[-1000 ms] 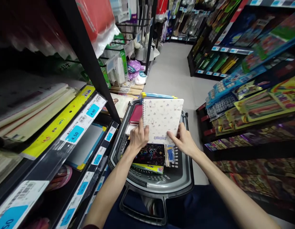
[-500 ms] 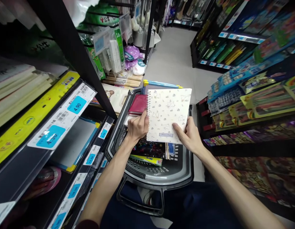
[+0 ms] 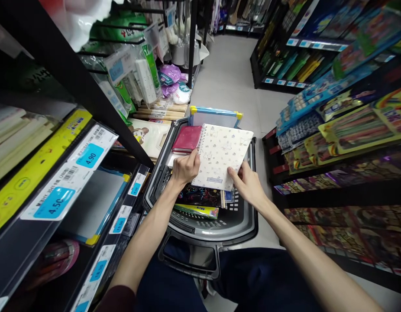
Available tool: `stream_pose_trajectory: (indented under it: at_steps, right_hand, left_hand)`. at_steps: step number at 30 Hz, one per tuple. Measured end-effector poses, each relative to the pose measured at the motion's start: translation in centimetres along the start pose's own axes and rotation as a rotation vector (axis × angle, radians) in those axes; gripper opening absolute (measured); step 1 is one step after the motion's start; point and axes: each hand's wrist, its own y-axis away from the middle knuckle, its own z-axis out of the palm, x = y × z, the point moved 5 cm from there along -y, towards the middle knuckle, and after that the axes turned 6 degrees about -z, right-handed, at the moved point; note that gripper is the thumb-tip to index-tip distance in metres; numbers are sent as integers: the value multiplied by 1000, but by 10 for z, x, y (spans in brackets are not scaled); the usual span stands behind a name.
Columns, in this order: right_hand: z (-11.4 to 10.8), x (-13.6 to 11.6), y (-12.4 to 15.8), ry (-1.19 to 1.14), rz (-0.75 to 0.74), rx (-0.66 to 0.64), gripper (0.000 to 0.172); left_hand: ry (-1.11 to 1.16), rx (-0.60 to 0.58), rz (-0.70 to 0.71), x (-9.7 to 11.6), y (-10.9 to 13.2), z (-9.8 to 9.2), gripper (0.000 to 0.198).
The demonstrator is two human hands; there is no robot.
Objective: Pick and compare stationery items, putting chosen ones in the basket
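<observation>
A white spiral notebook [image 3: 224,149] with small printed drawings is held tilted over a black and grey shopping basket [image 3: 216,234]. My left hand [image 3: 186,168] is closed on the notebook's spiral edge. At the lower right edge, my right hand [image 3: 247,182] grips it with the thumb on the cover. Inside the basket, a dark red notebook [image 3: 186,138] lies at the back left. A black packet with coloured patterns [image 3: 200,197] and a yellow-green packet [image 3: 197,211] lie below. The blue-framed board with yellow corners [image 3: 215,117] stands at the basket's far end.
On the left, a shelf with price labels [image 3: 54,203] holds paper goods and a framed board [image 3: 96,203]. To the right, a rack carries snack packets [image 3: 353,125]. Grey floor [image 3: 228,65] runs ahead between the shelves.
The notebook has been lowered toward the basket and tipped, its top now leaning right. Both hands moved with it. The whole view has shifted slightly.
</observation>
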Motion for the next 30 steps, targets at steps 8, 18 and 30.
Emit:
stream_pose_trajectory:
  at_steps: [8,18,30]
  right_hand:
    - [-1,-14,-5,179,-62,-17,25]
    - [3,-27,-2,173,-131,-41,13]
    - [-15,-28,5,30,4,34,23]
  left_hand:
    - [-56,-12,-101,-9,-3,2,41]
    - [-26,16,-184,-19,-2,-4,46]
    - [34,-35,-53,-9,-1,1,42]
